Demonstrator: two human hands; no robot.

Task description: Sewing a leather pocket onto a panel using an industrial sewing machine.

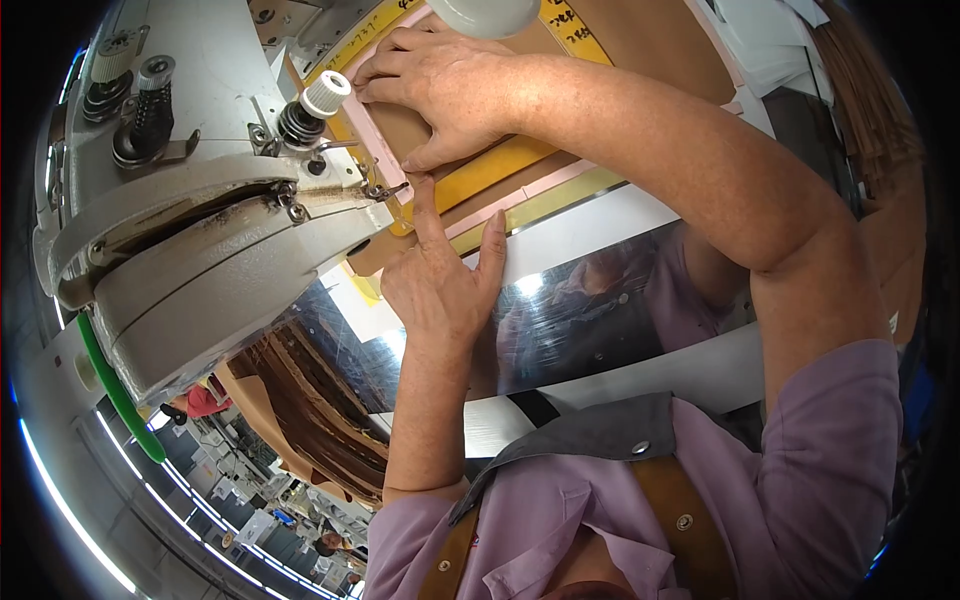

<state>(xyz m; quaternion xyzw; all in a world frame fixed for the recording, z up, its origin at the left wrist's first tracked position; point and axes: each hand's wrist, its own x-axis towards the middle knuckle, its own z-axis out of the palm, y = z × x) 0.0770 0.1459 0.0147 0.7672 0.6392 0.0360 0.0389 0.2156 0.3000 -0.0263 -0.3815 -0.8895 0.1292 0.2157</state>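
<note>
A sewing workshop
A sewing machine point(190, 290) is filling the upper left; brown sheets point(310, 400) are lying stacked below it; strip lights point(68, 516) are glowing at lower left.

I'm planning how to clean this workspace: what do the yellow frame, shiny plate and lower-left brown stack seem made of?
Yellow frame: probably plastic, smooth and satin, judging by its even colour. Shiny plate: likely polished metal, given its mirror-like reflections and scratches. Brown stack: perhaps leather or imitation leather, mostly matt, as its thin layers curl and droop.
</note>
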